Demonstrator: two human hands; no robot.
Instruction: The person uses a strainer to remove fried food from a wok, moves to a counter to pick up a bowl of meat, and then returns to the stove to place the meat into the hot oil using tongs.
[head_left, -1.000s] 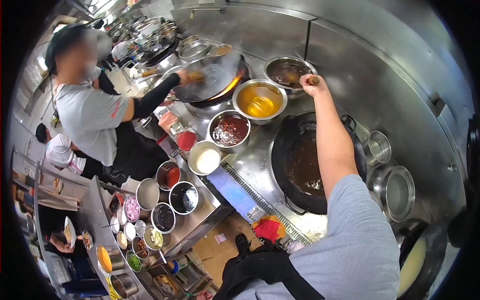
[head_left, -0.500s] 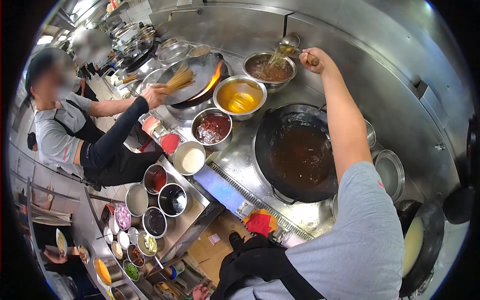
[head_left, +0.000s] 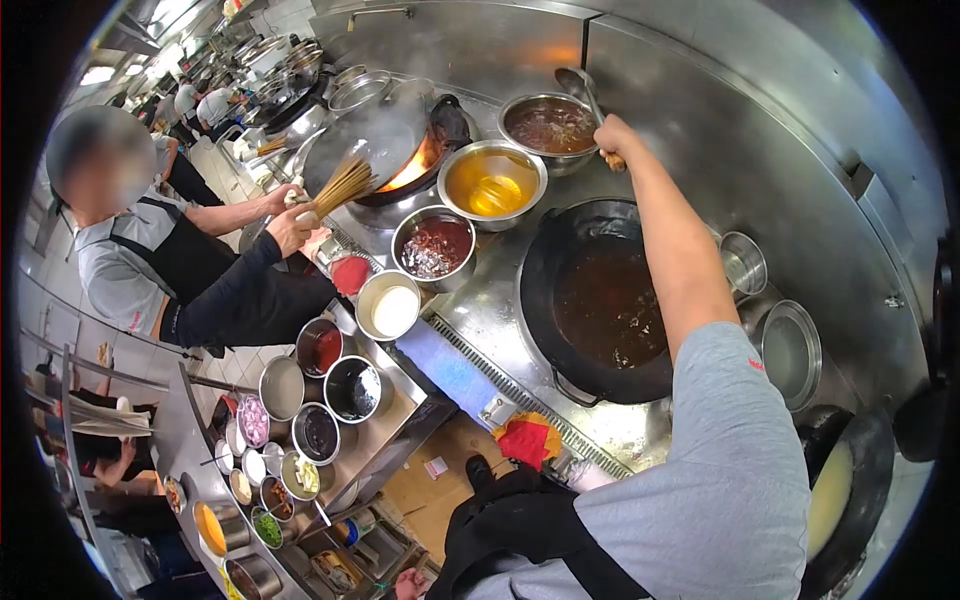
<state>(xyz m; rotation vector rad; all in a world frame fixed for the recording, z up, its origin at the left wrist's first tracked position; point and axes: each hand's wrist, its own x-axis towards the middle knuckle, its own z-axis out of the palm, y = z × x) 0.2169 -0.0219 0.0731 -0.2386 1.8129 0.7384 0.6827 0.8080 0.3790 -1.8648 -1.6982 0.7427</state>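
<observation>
My right hand (head_left: 618,138) is closed around the wooden handle of a metal ladle (head_left: 574,82). The ladle's bowl is above the far rim of a steel basin (head_left: 550,126) of reddish-brown liquid. Below my forearm sits a large black wok (head_left: 605,300) with dark brown liquid in it. Beside the basin stands another steel basin (head_left: 492,184) of golden oil. At the bottom edge, part of my left hand (head_left: 410,583) shows low by my apron; its fingers are too small and cut off to read.
A co-worker at left holds a bamboo brush (head_left: 345,187) near a smoking wok (head_left: 370,140) with flame at its rim. A pot of red sauce (head_left: 434,246) and a white-filled pot (head_left: 389,307) stand between us. Several ingredient containers line the side counter (head_left: 390,400).
Liquid was pouring from the ladle into the basin; the stream has stopped and the ladle has swung up to the far rim. The co-worker's brush has moved back from the wok.
</observation>
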